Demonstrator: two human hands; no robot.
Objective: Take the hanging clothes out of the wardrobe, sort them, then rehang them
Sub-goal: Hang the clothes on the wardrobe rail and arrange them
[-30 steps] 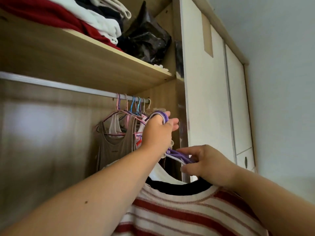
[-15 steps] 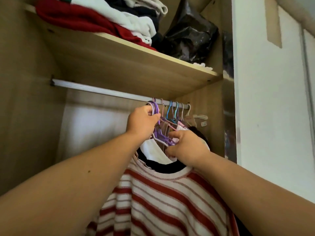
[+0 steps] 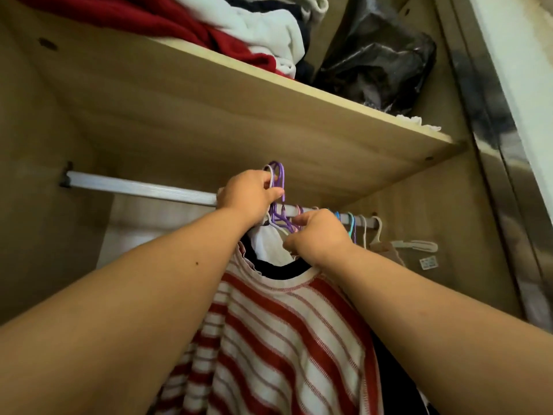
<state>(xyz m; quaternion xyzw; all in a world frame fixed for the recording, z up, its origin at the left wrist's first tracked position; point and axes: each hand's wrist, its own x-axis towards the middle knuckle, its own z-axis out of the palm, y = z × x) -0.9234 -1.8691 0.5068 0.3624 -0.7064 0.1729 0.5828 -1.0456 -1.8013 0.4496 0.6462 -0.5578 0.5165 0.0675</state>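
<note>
Left hand: the left hand (image 3: 248,194) is right up at the top, fingers curled tight round the hooks of a bunch of hangers (image 3: 280,178), purple ones with a pale one among them, all gripped together.
Right hand: the right hand (image 3: 317,238) sits just below and beside it, fingers curled in, pinching the purple hanger wires where they spread out under the hooks.
Hooks: they poke up out of the left fist, above the line of the rail (image 3: 140,188) and close under the shelf (image 3: 269,121). Whether they are over the rail yet, I cannot tell, as the fist covers that spot.
Clothes on the bunch: front and centre is the striped top (image 3: 284,339), red and cream, hanging down between both forearms. Inside its neckline sit a black garment (image 3: 284,269) and a white garment (image 3: 269,244), layered one behind the other.
Rail, right end: more hangers (image 3: 353,226) already hooked on, pink, blue, teal and white, packed close just past the right hand, with a beige garment (image 3: 387,250) under the last one.
Rail, left stretch: bare metal running to its bracket.
Shelf above: folded clothes (image 3: 245,34) in red, white and dark, and beside them a crumpled black bag (image 3: 380,55).
</note>
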